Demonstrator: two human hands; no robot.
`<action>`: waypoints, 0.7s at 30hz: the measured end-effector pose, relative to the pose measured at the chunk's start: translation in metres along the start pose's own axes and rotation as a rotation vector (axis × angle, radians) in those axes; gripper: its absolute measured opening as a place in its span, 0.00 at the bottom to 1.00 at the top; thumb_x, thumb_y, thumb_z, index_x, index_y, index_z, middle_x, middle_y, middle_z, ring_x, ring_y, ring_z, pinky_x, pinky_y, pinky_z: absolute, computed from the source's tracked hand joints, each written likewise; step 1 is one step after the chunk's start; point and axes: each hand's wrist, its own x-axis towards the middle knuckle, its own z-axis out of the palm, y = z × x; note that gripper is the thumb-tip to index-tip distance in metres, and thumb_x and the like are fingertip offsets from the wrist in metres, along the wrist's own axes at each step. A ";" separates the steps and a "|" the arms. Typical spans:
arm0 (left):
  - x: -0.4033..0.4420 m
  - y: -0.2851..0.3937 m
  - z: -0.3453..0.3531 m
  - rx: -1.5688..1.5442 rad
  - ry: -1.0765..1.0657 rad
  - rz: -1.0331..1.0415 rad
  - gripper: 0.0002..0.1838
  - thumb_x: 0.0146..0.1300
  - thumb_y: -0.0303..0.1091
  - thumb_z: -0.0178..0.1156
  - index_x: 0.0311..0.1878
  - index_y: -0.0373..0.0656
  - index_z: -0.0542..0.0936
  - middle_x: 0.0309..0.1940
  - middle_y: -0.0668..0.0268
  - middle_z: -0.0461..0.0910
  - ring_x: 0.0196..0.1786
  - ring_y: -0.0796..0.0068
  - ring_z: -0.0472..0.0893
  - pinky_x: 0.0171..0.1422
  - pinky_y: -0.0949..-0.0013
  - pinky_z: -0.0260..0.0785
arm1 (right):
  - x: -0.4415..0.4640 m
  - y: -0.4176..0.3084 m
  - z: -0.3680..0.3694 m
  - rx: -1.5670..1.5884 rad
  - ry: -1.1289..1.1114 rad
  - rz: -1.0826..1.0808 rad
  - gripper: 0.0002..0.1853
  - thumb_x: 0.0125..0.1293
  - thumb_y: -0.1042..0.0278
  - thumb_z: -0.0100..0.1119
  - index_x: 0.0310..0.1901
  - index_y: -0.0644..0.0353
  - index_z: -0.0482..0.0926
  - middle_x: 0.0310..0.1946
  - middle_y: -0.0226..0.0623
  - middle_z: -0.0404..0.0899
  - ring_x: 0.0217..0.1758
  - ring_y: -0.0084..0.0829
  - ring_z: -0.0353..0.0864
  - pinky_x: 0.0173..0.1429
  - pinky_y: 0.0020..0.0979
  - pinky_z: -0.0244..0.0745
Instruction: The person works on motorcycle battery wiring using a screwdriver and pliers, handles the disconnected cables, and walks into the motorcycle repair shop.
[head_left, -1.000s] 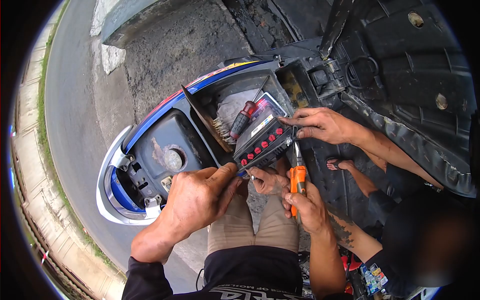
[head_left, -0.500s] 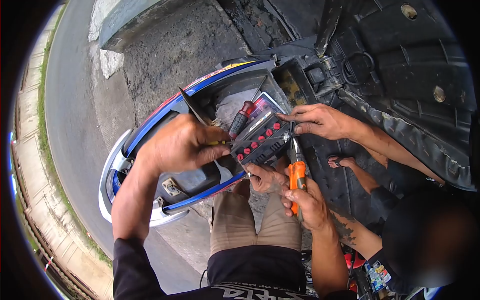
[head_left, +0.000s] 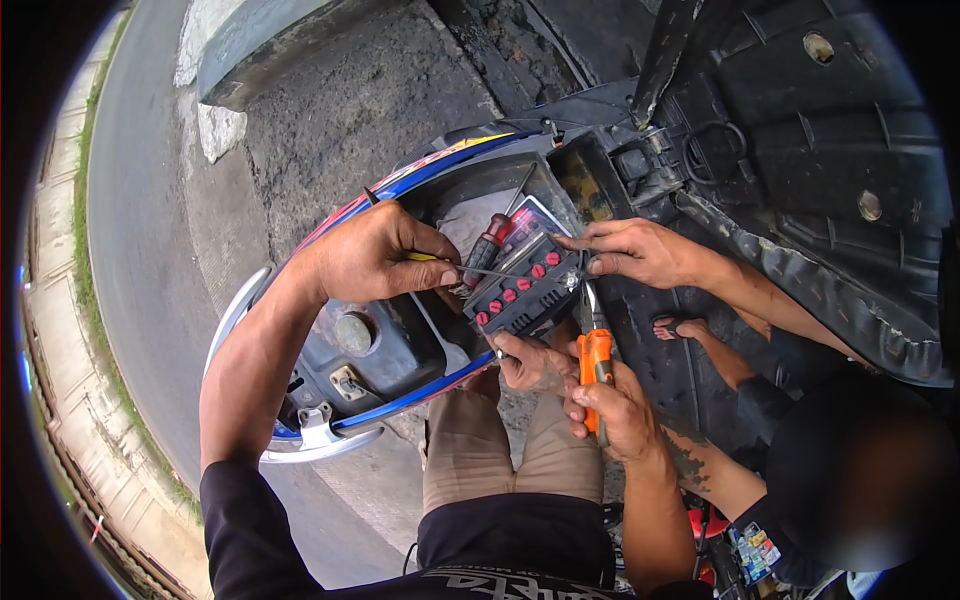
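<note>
With my left hand [head_left: 385,255], I pinch a yellow-handled tool [head_left: 423,257], shaft crossing the black battery [head_left: 533,303]; my right hand [head_left: 618,410] grips orange-handled pliers [head_left: 596,368]. A co-worker's hands [head_left: 650,252] hold the battery.

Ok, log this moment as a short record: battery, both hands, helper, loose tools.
Battery: black, red caps along its top
Left hand: holds thin yellow-handled tool, shaft over the battery
Right hand: grips orange-handled pliers, tips at the battery's end
Helper: one hand by that end, another hand at the near side
Loose: red-and-black screwdriver, beside the battery
</note>
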 end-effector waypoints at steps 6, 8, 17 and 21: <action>0.010 -0.044 0.009 -0.172 -0.011 -0.087 0.14 0.66 0.37 0.65 0.43 0.34 0.85 0.31 0.60 0.86 0.37 0.74 0.83 0.45 0.68 0.74 | 0.000 0.002 0.002 -0.034 0.034 0.000 0.29 0.59 0.69 0.56 0.61 0.68 0.62 0.32 0.31 0.68 0.28 0.20 0.69 0.28 0.23 0.68; 0.018 -0.046 0.023 -0.195 -0.026 -0.094 0.14 0.65 0.37 0.65 0.42 0.34 0.85 0.31 0.60 0.86 0.36 0.74 0.83 0.45 0.68 0.74 | 0.000 0.002 -0.001 -0.091 0.053 -0.011 0.23 0.59 0.69 0.55 0.55 0.67 0.67 0.31 0.30 0.68 0.27 0.19 0.68 0.27 0.23 0.67; -0.025 -0.011 0.023 -0.135 0.177 -0.120 0.10 0.63 0.34 0.64 0.40 0.36 0.86 0.25 0.60 0.83 0.28 0.74 0.81 0.36 0.68 0.72 | -0.002 0.002 -0.009 -0.072 0.032 0.026 0.27 0.59 0.70 0.56 0.60 0.67 0.63 0.33 0.31 0.69 0.29 0.20 0.69 0.28 0.24 0.68; -0.038 0.006 0.040 0.113 0.308 -0.123 0.10 0.62 0.35 0.65 0.41 0.38 0.86 0.23 0.53 0.82 0.23 0.57 0.82 0.29 0.63 0.71 | -0.003 -0.001 -0.011 -0.092 0.015 0.045 0.36 0.58 0.70 0.57 0.67 0.69 0.58 0.34 0.33 0.68 0.31 0.22 0.69 0.29 0.24 0.67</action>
